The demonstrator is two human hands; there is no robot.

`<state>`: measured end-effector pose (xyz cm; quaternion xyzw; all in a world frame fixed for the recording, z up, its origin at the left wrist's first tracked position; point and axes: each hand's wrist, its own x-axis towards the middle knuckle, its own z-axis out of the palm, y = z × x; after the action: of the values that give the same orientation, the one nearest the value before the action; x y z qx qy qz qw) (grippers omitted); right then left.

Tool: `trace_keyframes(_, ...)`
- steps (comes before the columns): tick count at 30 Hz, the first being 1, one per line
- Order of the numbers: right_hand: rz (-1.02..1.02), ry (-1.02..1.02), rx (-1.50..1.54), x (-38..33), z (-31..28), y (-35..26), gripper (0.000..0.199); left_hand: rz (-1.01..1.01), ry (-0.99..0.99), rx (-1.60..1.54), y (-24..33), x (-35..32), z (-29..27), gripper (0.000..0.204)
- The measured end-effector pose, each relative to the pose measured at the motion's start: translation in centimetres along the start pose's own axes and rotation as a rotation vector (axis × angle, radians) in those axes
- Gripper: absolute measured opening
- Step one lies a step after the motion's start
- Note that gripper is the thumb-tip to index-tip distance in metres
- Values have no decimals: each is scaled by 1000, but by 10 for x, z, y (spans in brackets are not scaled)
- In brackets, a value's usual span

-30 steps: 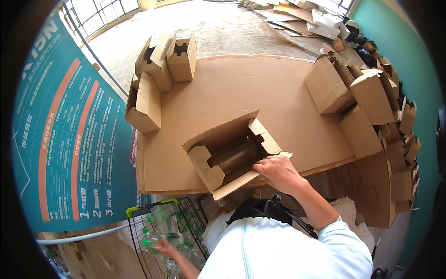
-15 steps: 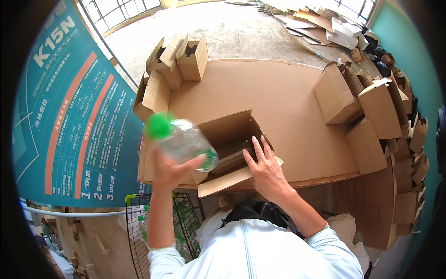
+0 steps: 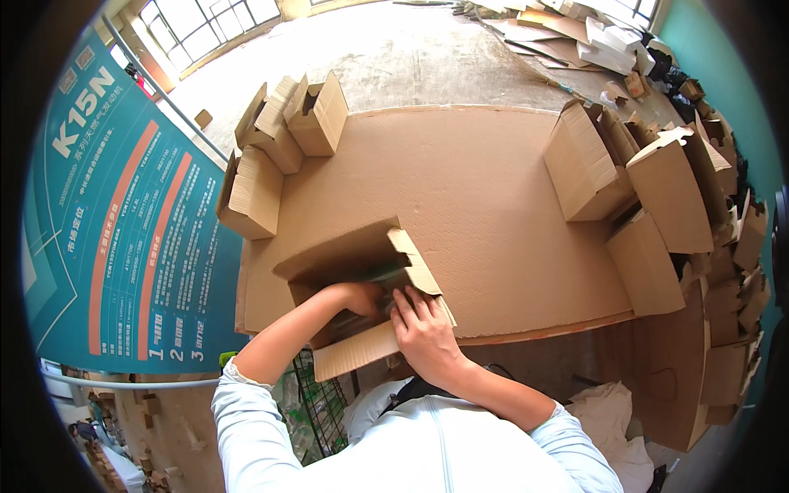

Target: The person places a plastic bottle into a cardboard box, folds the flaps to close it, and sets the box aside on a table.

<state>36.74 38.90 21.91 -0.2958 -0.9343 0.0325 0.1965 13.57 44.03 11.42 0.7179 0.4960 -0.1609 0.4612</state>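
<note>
An open cardboard box [image 3: 355,352] sits at the near edge of the cardboard-covered table, tilted a little, with its flaps up. My left hand [image 3: 362,299] reaches down inside it, fingers curled and partly hidden by the box and my other hand. Beside those fingers a bit of the clear plastic bottle [image 3: 383,279] shows; most of it is out of sight. My right hand [image 3: 427,330] grips the box's right side, fingers laid over the rim.
Open small boxes [image 3: 316,115] stand at the table's far left. More open boxes [image 3: 579,168] crowd the right side. A wire basket [image 3: 316,403] with green-tinged plastic bottles is below the near edge. A teal banner [image 3: 123,222] rises at the left.
My left hand has lowered the green-capped bottle from beside the box into it. The box has shifted left and turned slightly, with my right hand staying on its right side.
</note>
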Motion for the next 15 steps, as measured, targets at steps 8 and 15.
trace_keyframes(8, -104, -39, 225, -5, -1, 12, 31, -195, 247, 145, 84, -72, -32, 24)
trace_keyframes(15, 67, 250, 352, 24, -31, 56, 55, 24, 1188, -330, 98, -195, 8, 50)
